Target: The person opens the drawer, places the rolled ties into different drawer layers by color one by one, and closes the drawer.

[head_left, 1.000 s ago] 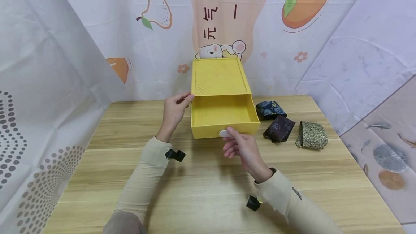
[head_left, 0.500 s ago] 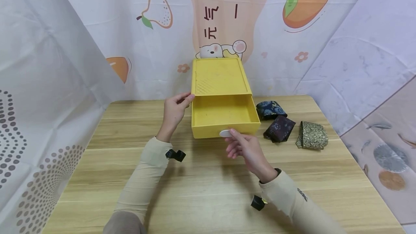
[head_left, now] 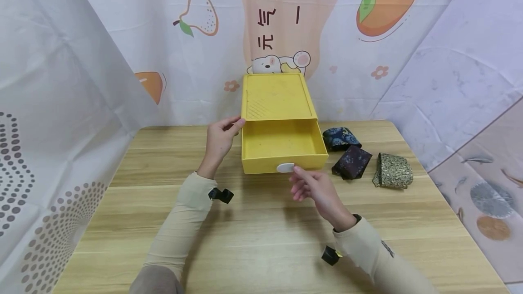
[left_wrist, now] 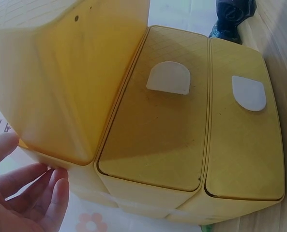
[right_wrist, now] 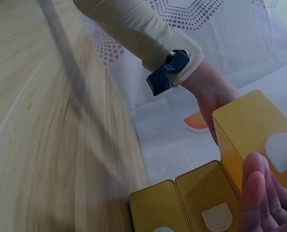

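Observation:
A yellow drawer cabinet (head_left: 278, 96) stands at the back of the table, its top drawer (head_left: 263, 166) pulled far out with a bare inside. My left hand (head_left: 218, 142) holds the cabinet's left front corner, thumb at the top edge and fingers along the side. Just right of the white handle (head_left: 284, 168) on the drawer front is my right hand (head_left: 320, 192), its thumb tip close to the handle and its other fingers loosely curled with nothing in them. Two closed drawers below show in the left wrist view, the middle drawer (left_wrist: 153, 125) and the bottom drawer (left_wrist: 245, 140).
Folded patterned cloths lie right of the cabinet: a dark blue cloth (head_left: 341, 139), a dark purple cloth (head_left: 352, 162) and a gold-and-black cloth (head_left: 394, 170). A printed curtain (head_left: 196, 67) hangs behind the wooden table (head_left: 261, 248).
My right hand has slid a little right and down, off the white handle, uncovering it. The left hand, cabinet, drawer and cloths have stayed put.

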A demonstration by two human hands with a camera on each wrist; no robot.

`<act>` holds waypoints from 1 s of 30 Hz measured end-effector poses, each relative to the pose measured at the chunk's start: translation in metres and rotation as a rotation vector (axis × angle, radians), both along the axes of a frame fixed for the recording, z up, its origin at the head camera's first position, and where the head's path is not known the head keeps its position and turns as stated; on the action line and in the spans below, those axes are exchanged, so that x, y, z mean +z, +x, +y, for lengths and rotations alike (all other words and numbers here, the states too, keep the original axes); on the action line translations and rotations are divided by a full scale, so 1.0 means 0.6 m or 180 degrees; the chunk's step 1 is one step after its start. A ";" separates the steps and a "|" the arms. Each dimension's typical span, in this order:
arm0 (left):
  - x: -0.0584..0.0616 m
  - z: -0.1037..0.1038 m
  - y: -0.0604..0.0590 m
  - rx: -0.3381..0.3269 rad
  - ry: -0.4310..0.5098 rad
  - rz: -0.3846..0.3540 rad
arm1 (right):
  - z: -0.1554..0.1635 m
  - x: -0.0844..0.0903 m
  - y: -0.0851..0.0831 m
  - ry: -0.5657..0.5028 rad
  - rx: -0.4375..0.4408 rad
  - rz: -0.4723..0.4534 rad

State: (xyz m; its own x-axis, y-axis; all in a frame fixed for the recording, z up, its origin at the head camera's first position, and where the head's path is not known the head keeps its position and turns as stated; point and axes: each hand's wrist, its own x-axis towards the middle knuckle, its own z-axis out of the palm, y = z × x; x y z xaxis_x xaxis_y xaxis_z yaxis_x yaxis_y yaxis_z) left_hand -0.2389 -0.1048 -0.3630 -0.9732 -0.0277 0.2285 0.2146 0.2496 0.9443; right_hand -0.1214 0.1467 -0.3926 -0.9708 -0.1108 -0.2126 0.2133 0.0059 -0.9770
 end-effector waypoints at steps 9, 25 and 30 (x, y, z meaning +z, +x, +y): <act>-0.001 0.001 0.000 -0.0037 -0.0001 -0.0001 | 0.033 -0.009 -0.005 0.0325 0.0165 0.0145; 0.002 0.001 -0.001 -0.0029 0.0016 0.0000 | 0.115 0.007 -0.033 0.1411 0.1108 0.0592; 0.002 -0.002 -0.001 -0.0047 0.0021 0.0004 | 0.139 0.009 -0.048 0.1620 0.1392 0.0534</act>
